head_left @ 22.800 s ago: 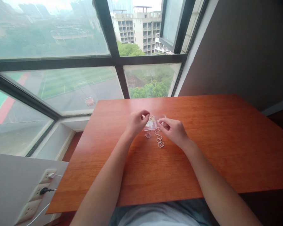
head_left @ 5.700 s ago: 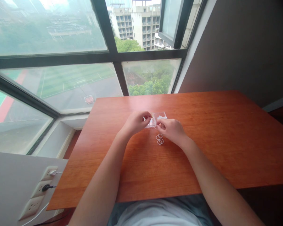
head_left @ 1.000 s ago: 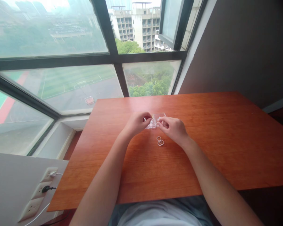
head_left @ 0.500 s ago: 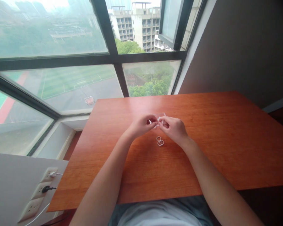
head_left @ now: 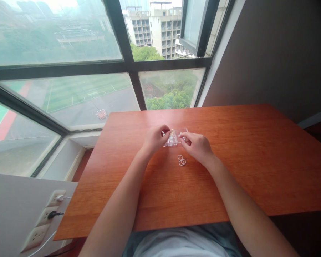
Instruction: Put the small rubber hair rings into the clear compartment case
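Observation:
A small clear plastic box [head_left: 172,142] stands on the table with pale and yellowish rings inside. Its transparent lid appears folded open on the far right side, partly behind my right hand. My left hand [head_left: 155,138] is at the box's left edge, thumb and fingers drawn together; anything between them is too small to tell. On the other side my right hand [head_left: 196,145] pinches a tiny whitish thing at its fingertips, its kind unclear. Nearer me, a group of three white rings [head_left: 182,162] lies flat on the wood, touching or overlapping.
The reddish-brown wooden table [head_left: 256,160] reaches to a large window with a dark frame [head_left: 171,64] at the back. A grey wall stands at the right. Wall sockets [head_left: 46,216] with plugs and cables are low at the left, beside the table edge.
My left hand has moved left, away from my right hand, so the box and the rings in it show. My right hand and the loose rings stay in place.

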`<move>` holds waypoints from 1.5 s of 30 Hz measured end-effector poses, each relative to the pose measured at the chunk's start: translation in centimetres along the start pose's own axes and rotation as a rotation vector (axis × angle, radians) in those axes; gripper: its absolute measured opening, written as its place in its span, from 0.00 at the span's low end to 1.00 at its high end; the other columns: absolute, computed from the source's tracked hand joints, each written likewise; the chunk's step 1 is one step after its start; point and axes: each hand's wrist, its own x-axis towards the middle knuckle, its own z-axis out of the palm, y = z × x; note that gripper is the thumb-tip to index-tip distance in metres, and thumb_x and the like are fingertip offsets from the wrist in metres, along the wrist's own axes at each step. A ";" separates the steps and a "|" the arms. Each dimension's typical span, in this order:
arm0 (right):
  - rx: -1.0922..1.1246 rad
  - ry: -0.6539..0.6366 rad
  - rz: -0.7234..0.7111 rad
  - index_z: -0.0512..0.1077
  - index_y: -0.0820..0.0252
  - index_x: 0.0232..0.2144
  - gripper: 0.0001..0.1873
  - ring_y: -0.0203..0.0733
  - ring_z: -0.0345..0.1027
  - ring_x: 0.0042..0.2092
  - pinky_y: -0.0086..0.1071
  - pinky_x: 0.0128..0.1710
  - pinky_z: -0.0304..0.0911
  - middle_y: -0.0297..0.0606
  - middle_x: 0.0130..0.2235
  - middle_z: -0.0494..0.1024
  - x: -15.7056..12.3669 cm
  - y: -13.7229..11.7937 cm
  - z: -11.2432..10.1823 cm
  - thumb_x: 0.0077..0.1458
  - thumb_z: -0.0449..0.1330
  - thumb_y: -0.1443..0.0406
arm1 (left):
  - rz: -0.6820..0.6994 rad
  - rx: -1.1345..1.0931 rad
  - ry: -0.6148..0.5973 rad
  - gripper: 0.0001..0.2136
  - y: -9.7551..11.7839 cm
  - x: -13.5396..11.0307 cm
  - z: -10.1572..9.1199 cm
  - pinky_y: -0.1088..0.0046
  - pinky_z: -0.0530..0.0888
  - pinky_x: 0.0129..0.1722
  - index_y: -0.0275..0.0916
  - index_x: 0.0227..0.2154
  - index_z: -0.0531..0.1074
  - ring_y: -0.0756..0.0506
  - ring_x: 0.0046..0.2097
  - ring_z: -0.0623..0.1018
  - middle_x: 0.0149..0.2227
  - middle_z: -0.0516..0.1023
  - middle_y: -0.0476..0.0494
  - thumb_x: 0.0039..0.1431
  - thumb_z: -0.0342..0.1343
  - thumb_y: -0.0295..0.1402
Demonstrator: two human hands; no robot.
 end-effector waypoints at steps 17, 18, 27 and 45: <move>-0.036 -0.077 0.039 0.76 0.52 0.38 0.10 0.39 0.71 0.32 0.29 0.30 0.53 0.33 0.29 0.79 0.0 0.1 0.0 0.55 0.56 0.62 | 0.012 -0.025 -0.004 0.05 -0.1 0.1 -0.3 0.77 0.67 0.27 0.37 0.30 0.75 0.52 0.27 0.72 0.30 0.78 0.47 0.55 0.54 0.29; -0.030 -0.094 0.039 0.76 0.52 0.37 0.10 0.39 0.70 0.32 0.29 0.30 0.53 0.32 0.29 0.79 0.1 0.1 -0.1 0.55 0.56 0.62 | 0.014 -0.027 -0.001 0.05 -0.2 0.1 -0.3 0.77 0.67 0.27 0.37 0.30 0.75 0.52 0.27 0.72 0.30 0.78 0.47 0.55 0.54 0.29; 0.144 -0.476 -0.036 0.76 0.54 0.30 0.06 0.34 0.67 0.29 0.26 0.28 0.54 0.30 0.27 0.77 -0.2 0.3 -1.2 0.52 0.58 0.66 | 0.012 -0.031 -0.011 0.05 0.0 0.1 -0.6 0.77 0.68 0.28 0.37 0.31 0.75 0.52 0.28 0.72 0.30 0.79 0.47 0.56 0.54 0.29; -0.203 -0.412 -0.078 0.76 0.51 0.31 0.06 0.38 0.70 0.35 0.28 0.28 0.51 0.32 0.33 0.79 -0.2 -0.4 0.0 0.56 0.59 0.61 | 0.012 -0.016 -0.030 0.06 -0.1 0.1 -0.6 0.77 0.68 0.28 0.37 0.31 0.75 0.52 0.28 0.72 0.31 0.79 0.46 0.56 0.53 0.30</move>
